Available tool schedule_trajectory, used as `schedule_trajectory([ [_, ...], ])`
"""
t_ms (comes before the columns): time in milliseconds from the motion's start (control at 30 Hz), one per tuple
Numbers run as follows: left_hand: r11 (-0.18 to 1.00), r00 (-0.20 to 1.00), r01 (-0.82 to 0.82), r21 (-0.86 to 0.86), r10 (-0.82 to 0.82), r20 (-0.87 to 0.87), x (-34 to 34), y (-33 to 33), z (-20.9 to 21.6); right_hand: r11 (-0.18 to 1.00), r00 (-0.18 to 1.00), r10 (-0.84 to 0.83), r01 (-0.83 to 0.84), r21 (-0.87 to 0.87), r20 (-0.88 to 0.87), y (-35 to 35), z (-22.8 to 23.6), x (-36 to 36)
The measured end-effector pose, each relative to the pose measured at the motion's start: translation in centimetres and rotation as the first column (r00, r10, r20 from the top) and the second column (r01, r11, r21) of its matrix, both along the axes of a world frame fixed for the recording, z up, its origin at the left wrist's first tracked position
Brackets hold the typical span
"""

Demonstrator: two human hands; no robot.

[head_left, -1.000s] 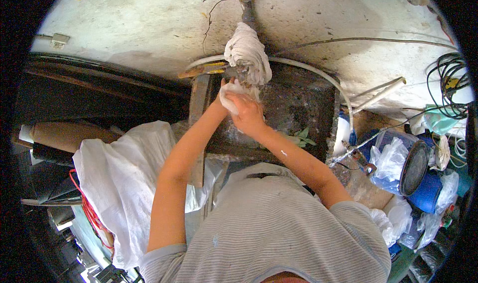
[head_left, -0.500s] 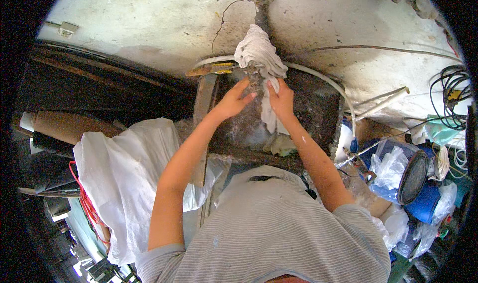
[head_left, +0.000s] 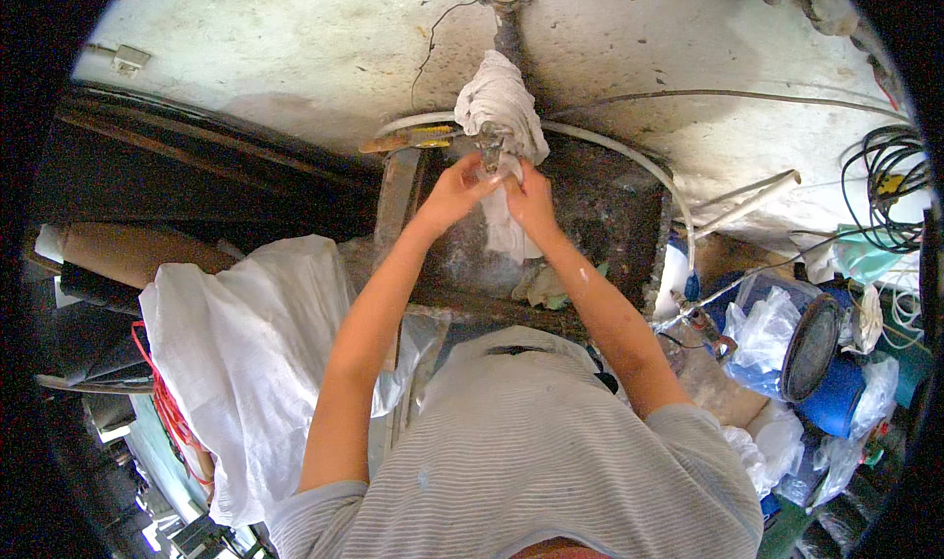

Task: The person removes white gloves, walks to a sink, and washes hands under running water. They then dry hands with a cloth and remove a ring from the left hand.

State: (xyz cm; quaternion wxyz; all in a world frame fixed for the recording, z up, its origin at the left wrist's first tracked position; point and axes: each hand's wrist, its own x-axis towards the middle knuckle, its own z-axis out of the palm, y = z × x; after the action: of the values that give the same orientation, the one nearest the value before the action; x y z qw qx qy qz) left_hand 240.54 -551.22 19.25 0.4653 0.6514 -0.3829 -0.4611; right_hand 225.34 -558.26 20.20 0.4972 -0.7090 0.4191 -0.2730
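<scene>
A thick, off-white bundle of creased cloth was wrapped around a fitting below a narrow, dark-stained wall pipe, above a dark, grimy rectangular basin. Beneath it, a pale hanging length of cloth dropped into the basin; whether it was one piece with the bundle could not be told, since the fingers covered the join. The bare right hand had its thumb and fingers closed on the upper part of this length, while the bare left hand was curled just beside it, with fingertips near the rough underside of the wrapping; whether they gripped anything could not be told. The cloth looked soft, limp and light, though any soaking would probably make it heavier and more slippery. It would hardly be fragile, but loose folds might slide, so the surest hold seemed to be a gathered pinch high up, close to the wrapping, rather than at the loose lower end. Near that end lay a crumpled, pale greenish scrap, and a pale, curved hose arched behind the bundle.
</scene>
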Motion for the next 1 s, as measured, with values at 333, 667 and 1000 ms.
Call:
schedule_trajectory([
  [333,0.980,0.811,-0.182,0.078,0.194,-0.552,-3.0,4.0,2.2,0.847,0.848,-0.095,-0.207,0.490,0.522,-0.1,-2.4,2.6],
  [667,0.769,0.814,-0.562,-0.306,0.580,-0.037,-4.0,4.3,4.1,0.901,0.982,-0.062,-0.023,0.433,0.180,-3.2,-13.8,9.1],
  [1000,0.873,0.820,-0.289,-0.393,0.437,0.368,-10.2,4.5,5.4,0.615,0.997,-0.074,0.055,0.787,-0.011,-2.6,-12.9,11.3],
])
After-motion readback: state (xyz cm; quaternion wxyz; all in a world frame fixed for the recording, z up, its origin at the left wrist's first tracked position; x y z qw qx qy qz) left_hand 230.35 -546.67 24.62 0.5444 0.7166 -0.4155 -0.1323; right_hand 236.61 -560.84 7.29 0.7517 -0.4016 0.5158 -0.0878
